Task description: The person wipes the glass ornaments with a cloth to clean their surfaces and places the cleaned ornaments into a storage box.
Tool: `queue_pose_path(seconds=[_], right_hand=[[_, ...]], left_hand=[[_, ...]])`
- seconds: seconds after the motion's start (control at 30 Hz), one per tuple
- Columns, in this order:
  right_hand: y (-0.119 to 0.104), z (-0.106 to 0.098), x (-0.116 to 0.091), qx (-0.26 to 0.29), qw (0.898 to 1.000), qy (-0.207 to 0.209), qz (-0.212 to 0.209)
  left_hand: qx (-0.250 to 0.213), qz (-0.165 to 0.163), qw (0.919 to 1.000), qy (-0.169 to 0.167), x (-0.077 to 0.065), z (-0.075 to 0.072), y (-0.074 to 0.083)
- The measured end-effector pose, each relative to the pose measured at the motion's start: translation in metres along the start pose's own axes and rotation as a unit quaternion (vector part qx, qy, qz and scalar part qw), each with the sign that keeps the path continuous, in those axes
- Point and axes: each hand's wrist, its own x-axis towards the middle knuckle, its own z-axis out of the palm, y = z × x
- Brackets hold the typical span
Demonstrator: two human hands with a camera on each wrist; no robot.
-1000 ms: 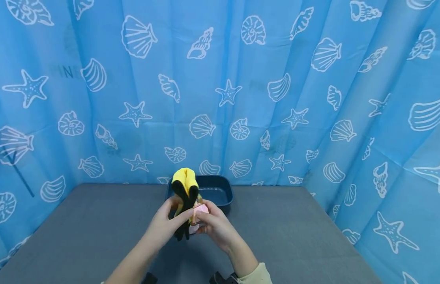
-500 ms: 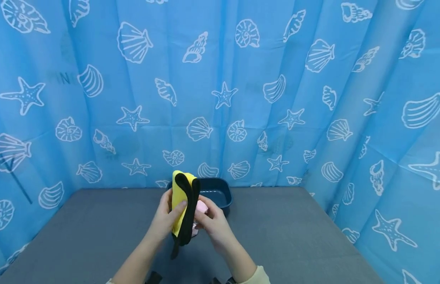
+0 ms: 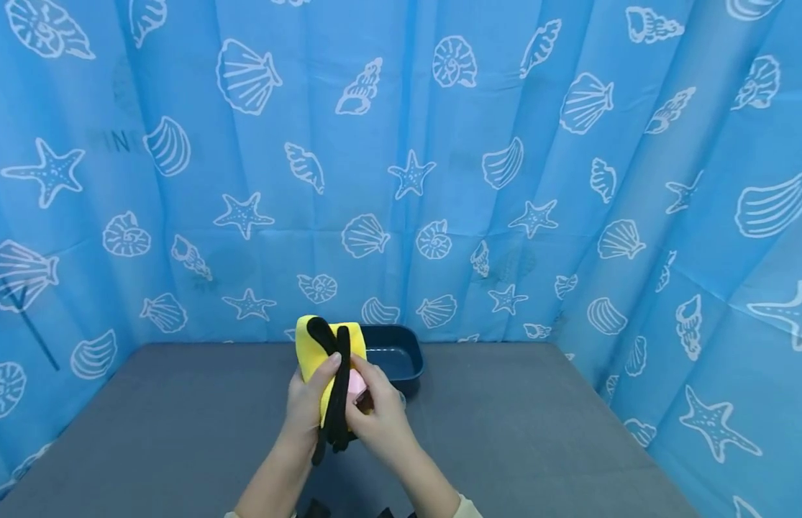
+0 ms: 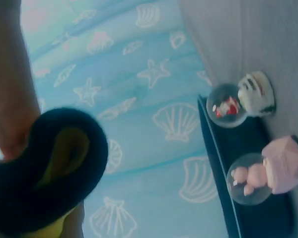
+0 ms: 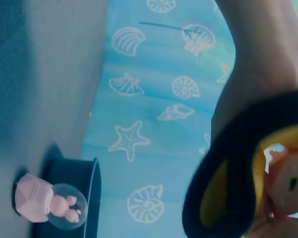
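Observation:
In the head view my left hand [image 3: 305,404] grips a folded yellow cloth [image 3: 308,351] with black edging, its thumb lying across the front. My right hand [image 3: 384,414] holds a snow globe by its pink base [image 3: 356,385], close against the cloth's right side. Most of this globe is hidden by cloth and fingers. The right wrist view shows a rounded figure with orange and pale parts [image 5: 288,186] framed by the cloth's black edge [image 5: 238,183]. In the left wrist view a dark cloth fold [image 4: 69,116] fills the lower left.
A dark blue bin [image 3: 413,342] stands behind the hands, near the curtain [image 3: 401,180]. In front of it on the grey table [image 3: 504,432] stand a white-based snow globe [image 4: 258,94] and a pink-based snow globe [image 4: 283,166].
The cloth first turned to show more of its yellow side, then shifted slightly left and opened wider around the pink-based snow globe. Both hands keep their hold.

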Motion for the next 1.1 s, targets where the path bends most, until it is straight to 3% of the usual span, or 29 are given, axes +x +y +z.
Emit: queue_pose_path(seconds=[0.17, 0.33, 0.5, 0.63, 0.77, 0.9, 1.0, 1.1], right_hand=[[0.002, 0.012, -0.001, 0.04, 0.999, 0.01, 0.0], [0.009, 0.026, -0.001, 0.064, 0.996, 0.054, 0.001], [0.016, 0.035, 0.002, 0.096, 0.991, 0.092, 0.001], [0.017, 0.036, 0.003, 0.116, 0.987, 0.111, 0.016], [0.012, 0.031, 0.005, 0.138, 0.982, 0.115, 0.062], [0.006, 0.027, 0.007, 0.177, 0.971, 0.112, 0.117], [0.006, 0.025, 0.007, 0.197, 0.964, 0.113, 0.138], [0.007, 0.023, 0.007, 0.193, 0.965, 0.105, 0.142]], left_hand=[[-0.057, 0.005, 0.9977, 0.036, -0.005, 0.007, 0.0], [-0.106, -0.021, 0.9885, 0.105, -0.006, 0.009, 0.0], [-0.129, -0.045, 0.9791, 0.15, -0.004, 0.007, -0.002], [-0.108, -0.068, 0.9771, 0.17, -0.001, 0.003, -0.004], [-0.083, -0.089, 0.9793, 0.162, 0.0, -0.001, -0.004], [-0.109, -0.094, 0.9836, 0.108, -0.001, -0.006, 0.001], [-0.096, -0.08, 0.9905, 0.057, -0.003, -0.01, 0.005], [-0.023, -0.038, 0.9989, 0.012, -0.003, -0.011, 0.005]])
